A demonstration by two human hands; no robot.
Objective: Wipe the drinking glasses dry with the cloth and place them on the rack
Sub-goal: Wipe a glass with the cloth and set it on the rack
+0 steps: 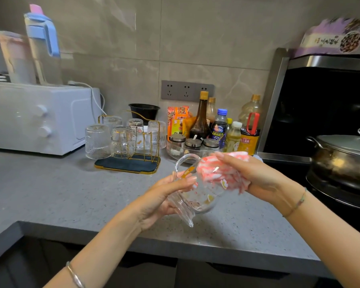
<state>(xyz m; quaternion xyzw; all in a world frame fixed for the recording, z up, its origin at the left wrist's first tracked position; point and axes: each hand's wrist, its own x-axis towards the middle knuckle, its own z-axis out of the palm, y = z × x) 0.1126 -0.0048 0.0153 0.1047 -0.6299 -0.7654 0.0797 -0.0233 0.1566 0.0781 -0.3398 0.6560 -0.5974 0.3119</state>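
in front of the rack point(133, 161), the left hand point(162, 200) grips a tilted glass point(197, 192) while the right hand point(249, 175) clutches the cloth point(214, 170) stuffed inside it.

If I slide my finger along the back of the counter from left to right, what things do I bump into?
White oven → gold rack of upside-down glasses → spice jars → sauce and oil bottles → metal pot on the stove.
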